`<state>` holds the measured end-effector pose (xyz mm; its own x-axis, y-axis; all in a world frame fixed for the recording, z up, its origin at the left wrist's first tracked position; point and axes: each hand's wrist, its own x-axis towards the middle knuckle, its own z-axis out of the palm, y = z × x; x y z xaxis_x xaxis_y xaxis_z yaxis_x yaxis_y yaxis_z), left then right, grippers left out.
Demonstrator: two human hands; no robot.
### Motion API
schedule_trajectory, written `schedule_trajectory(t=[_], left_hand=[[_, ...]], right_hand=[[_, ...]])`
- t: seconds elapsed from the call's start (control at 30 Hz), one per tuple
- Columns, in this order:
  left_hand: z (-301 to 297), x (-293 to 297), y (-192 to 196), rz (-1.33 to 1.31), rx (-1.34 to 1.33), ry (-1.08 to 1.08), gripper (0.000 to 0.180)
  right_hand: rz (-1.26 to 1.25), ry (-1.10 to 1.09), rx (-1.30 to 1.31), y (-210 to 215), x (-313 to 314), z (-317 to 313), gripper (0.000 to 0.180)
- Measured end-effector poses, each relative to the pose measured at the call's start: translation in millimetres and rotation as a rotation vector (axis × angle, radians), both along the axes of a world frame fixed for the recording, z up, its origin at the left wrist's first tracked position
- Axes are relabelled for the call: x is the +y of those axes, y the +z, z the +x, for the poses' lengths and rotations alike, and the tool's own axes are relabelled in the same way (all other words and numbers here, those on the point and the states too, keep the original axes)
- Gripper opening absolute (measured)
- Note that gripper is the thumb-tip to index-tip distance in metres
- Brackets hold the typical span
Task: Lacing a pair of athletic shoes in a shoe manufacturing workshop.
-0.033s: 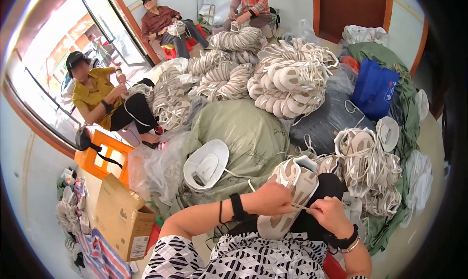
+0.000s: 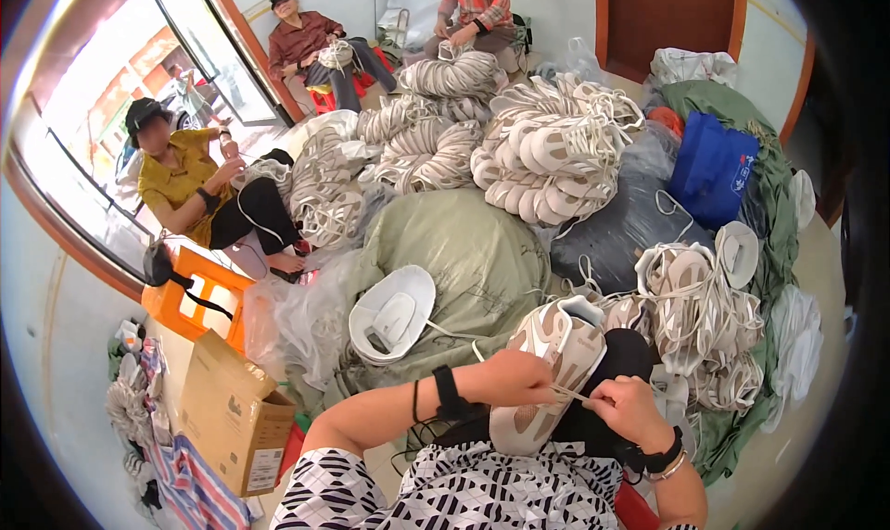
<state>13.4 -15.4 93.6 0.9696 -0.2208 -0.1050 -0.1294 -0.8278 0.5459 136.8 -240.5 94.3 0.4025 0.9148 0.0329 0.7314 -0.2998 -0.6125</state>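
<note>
A beige and white sneaker upper (image 2: pixel 561 331) lies across my lap, its toe toward me. Over it, my left hand (image 2: pixel 517 379) is closed on a pale shoelace. My right hand (image 2: pixel 632 410) pinches the same shoelace (image 2: pixel 569 393) between thumb and finger, and a short stretch of it runs between both hands. Beyond my left forearm rests a loose white upper (image 2: pixel 394 315) with a lace trailing from it. To the right of my knee hangs a bunch of similar beige uppers (image 2: pixel 691 298), tied together with laces.
A stuffed green sack (image 2: pixel 459 243) stands ahead, with piles of uppers (image 2: pixel 556 150) behind it. A blue bag (image 2: pixel 712 170) sits at the right. To the left are a cardboard box (image 2: pixel 222 419) and an orange stool (image 2: pixel 199 294). A co-worker in yellow (image 2: pixel 185 182) handles an upper.
</note>
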Motion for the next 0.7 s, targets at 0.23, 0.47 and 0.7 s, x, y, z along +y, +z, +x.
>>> schedule_trajectory(t=[0.23,0.47,0.7], left_hand=[[-9.4,21.2,11.6,-0.543,0.458,0.022,0.027],[-27.1,37.5,-47.4,-1.087,0.497,0.415,0.034],[-52.2,78.9,-38.0,-1.686,0.129,0.414,0.031]], right_hand=[[-0.185,0.020,0.445,8.0,-3.4,-6.8,0.015],[-0.063,0.107,0.575,0.1,-30.4,13.7,0.016],[0.689,-0.175,1.465,-29.9,-98.2,64.9,0.022]])
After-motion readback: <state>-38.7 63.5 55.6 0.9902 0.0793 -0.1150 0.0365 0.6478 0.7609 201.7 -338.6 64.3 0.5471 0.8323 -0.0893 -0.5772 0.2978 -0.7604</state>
